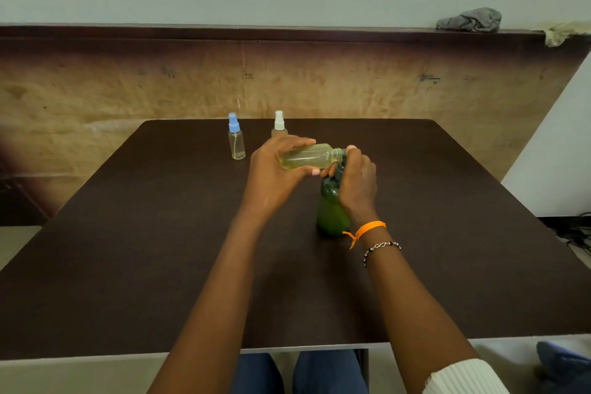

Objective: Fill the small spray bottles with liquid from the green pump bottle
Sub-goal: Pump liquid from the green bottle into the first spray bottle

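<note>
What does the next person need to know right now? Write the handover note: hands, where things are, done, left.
Left hand grips an uncapped small bottle, tipped on its side with its open neck at the pump spout.
Right hand is on the pump head of the green pump bottle, which stands on the dark table.
Blue-capped spray bottle stands at the far edge, capped, with only a little liquid at the bottom.
White-capped spray bottle stands beside it, partly hidden by the left hand; its level cannot be read.
Done: held bottle has yellowish liquid inside.
Left: finish filling it, cap it (its cap is not in view), fill the blue-capped one.
</note>
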